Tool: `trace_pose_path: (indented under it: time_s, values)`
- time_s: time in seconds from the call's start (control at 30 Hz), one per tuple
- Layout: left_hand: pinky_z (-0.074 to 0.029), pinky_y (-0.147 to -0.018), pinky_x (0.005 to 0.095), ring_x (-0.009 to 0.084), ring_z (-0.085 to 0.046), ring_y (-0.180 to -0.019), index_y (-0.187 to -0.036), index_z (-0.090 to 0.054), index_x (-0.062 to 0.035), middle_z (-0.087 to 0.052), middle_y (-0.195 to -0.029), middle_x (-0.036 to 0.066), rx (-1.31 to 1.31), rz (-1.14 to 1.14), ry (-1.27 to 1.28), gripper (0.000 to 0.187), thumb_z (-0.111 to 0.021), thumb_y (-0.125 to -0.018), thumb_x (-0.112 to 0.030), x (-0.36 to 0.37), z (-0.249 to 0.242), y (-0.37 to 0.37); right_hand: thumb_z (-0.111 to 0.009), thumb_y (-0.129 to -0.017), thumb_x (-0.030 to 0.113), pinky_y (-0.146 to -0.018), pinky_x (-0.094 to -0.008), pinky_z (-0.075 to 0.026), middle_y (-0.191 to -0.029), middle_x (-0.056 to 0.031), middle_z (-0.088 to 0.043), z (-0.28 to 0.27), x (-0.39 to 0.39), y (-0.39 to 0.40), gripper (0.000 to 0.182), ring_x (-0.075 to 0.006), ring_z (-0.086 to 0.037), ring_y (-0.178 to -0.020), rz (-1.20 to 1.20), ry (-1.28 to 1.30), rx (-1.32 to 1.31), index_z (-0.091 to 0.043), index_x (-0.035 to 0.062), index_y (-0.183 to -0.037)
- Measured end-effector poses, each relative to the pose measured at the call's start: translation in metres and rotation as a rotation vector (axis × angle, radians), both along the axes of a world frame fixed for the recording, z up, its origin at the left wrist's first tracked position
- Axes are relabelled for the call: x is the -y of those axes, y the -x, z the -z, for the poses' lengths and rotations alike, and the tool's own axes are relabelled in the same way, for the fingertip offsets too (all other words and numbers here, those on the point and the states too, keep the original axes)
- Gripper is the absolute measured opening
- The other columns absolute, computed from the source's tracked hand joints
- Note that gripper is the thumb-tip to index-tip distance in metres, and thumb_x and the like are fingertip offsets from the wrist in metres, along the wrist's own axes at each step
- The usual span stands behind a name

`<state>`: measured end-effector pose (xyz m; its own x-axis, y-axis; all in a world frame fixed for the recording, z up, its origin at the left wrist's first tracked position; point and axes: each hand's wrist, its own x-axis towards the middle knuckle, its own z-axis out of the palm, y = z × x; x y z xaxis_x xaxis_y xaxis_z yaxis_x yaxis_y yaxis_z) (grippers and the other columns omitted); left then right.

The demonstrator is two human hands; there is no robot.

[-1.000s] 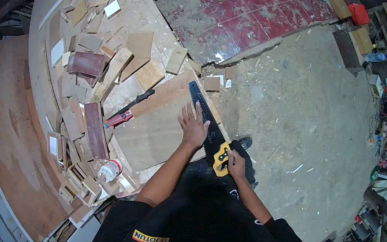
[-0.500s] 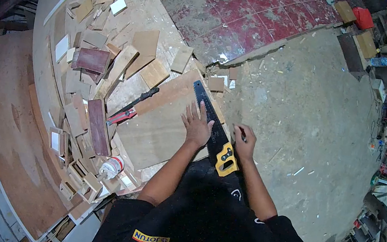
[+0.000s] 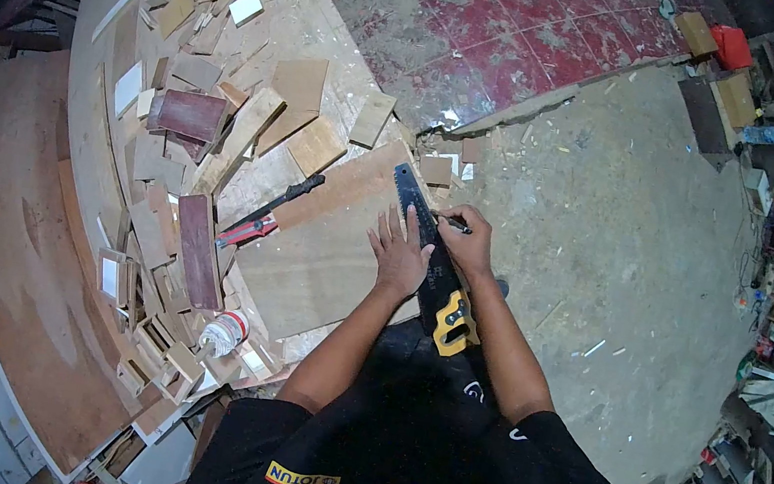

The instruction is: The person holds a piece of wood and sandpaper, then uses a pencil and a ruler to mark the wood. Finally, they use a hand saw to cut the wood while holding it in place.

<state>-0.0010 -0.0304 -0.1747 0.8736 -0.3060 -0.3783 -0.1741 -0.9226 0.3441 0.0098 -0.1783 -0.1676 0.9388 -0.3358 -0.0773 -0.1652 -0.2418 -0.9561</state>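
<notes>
A hand saw with a dark blade (image 3: 441, 281) and a yellow-and-black handle (image 3: 454, 326) lies aslant along the right side of a plywood board (image 3: 307, 270). My left hand (image 3: 401, 263) rests flat with spread fingers on the board and the edge of the blade. On the blade's other side, my right hand (image 3: 470, 245) pinches a dark pen (image 3: 457, 224), its tip close to the blade's edge. Left of my hands, a red utility knife (image 3: 247, 232) and a long black tool (image 3: 296, 193) lie on the board's left edge.
Wood offcuts (image 3: 189, 114) crowd the left of the worktable, with a maroon strip (image 3: 199, 253) and a white-and-red container (image 3: 226, 330) near me. A small wood block (image 3: 436, 170) sits beyond the saw tip. Concrete floor (image 3: 609, 247) extends right, and red tiles (image 3: 520, 40) lie ahead.
My right hand has moved up and left to the saw blade, and the pen now points at its edge. My left hand stays flat in nearly the same place.
</notes>
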Motion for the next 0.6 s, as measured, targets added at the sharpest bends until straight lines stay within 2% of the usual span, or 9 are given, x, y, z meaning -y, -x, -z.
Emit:
trace_pose_path:
  time_s: [0.4, 0.47, 0.6]
  values:
    - [-0.003, -0.108, 0.0710, 0.0523, -0.002, -0.141, -0.152, -0.007, -0.0017, -0.001, -0.155, 0.031, 0.005, 0.002, 0.011, 0.085, -0.056, -0.092, -0.036, 0.0005, -0.0026, 0.0000, -0.071, -0.074, 0.004, -0.071, -0.0306, -0.050, -0.082, -0.0116, -0.067, 0.0016, 0.0033, 0.0025, 0.013, -0.0191, -0.064, -0.077, -0.028, 0.013, -0.096, -0.065, -0.0012, -0.085]
    - [-0.003, -0.108, 0.0712, 0.0524, -0.002, -0.141, -0.152, -0.007, -0.0014, -0.002, -0.154, 0.031, -0.016, -0.003, 0.016, 0.085, -0.056, -0.092, -0.036, 0.0001, -0.0029, -0.0004, -0.072, -0.078, 0.007, -0.067, -0.0259, -0.048, -0.075, -0.0051, -0.065, 0.0022, 0.0022, 0.0049, 0.011, -0.0095, -0.058, -0.072, 0.003, -0.033, -0.093, -0.066, 0.0000, -0.083]
    - [-0.003, -0.108, 0.0712, 0.0523, -0.002, -0.141, -0.152, -0.007, -0.0007, -0.002, -0.154, 0.031, 0.015, 0.002, 0.022, 0.085, -0.057, -0.092, -0.035, 0.0005, -0.0023, -0.0004, -0.071, -0.076, 0.006, -0.070, -0.0294, -0.050, -0.078, -0.0096, -0.067, -0.0024, -0.0011, 0.0037, 0.010, -0.0140, -0.062, -0.075, 0.047, -0.047, -0.154, -0.065, -0.0003, -0.083]
